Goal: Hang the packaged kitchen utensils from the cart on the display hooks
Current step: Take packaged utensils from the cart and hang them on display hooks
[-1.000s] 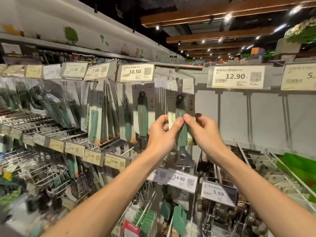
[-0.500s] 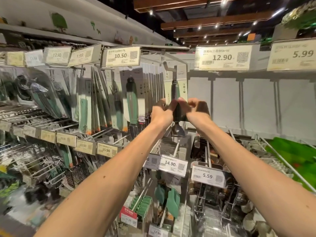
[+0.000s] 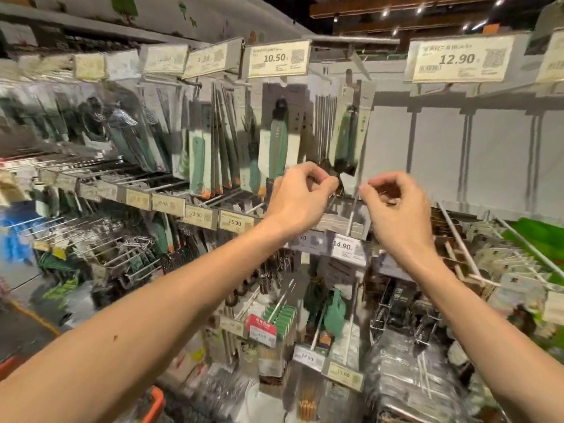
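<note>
A packaged utensil (image 3: 351,129) with a green handle on a pale card hangs from the display hook (image 3: 351,76) between the 10.50 tag (image 3: 276,58) and the 12.90 tag (image 3: 460,58). Both my hands are raised just under it. My left hand (image 3: 302,195) has thumb and forefinger pinched together at the package's dark lower end. My right hand (image 3: 395,199) is curled, its fingertips at the card's lower right corner; blur hides whether they grip it. No cart contents are clearly visible.
Similar carded utensils (image 3: 276,132) fill the hooks to the left. Bare white back panel (image 3: 439,141) lies to the right. Lower rows of hooks with price tags (image 3: 346,247) jut out beneath my hands. An orange cart edge (image 3: 155,401) shows at the bottom.
My hands slid down from the middle of the package to its bottom edge and moved apart. The package now hangs on the hook.
</note>
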Motion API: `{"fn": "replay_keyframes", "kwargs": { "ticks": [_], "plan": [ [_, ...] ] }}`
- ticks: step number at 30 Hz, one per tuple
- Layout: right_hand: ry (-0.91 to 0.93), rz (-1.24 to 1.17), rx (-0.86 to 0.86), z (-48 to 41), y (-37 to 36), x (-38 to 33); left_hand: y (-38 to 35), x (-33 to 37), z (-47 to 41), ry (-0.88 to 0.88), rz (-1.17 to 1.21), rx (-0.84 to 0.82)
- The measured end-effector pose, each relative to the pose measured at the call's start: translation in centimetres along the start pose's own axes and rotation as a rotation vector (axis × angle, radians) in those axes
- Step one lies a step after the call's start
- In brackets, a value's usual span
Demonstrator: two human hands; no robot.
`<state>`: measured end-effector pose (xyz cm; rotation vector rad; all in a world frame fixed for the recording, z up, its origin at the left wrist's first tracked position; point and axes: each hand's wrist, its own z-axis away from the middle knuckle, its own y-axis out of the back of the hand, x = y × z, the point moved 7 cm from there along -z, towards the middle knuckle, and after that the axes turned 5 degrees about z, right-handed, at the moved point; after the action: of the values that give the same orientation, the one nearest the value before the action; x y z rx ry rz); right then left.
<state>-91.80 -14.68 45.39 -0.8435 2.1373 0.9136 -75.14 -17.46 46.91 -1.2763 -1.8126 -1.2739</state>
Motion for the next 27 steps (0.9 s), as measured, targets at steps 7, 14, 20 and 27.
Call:
{"fn": "replay_keyframes", "kwargs": {
  "ticks": [7, 14, 20, 27],
  "plan": [
    [0.051, -0.204, -0.325, 18.6, -7.4, -3.9, 11.3, -3.8, 15.6, -0.104, -0.600, -0.108],
    [-0.088, -0.240, -0.753, 39.6, -18.0, -5.1, 24.2, -13.8, 34.9, 0.269, -0.696, -0.113],
    [-0.137, -0.166, -1.005, 51.0, -25.3, -6.7, 31.4, -23.4, 45.6, 0.607, -0.605, -0.034],
    [-0.119, -0.030, -1.115, 56.7, -35.3, -6.6, 36.6, -34.9, 49.3, 0.811, -0.488, -0.003]
  ]
}}
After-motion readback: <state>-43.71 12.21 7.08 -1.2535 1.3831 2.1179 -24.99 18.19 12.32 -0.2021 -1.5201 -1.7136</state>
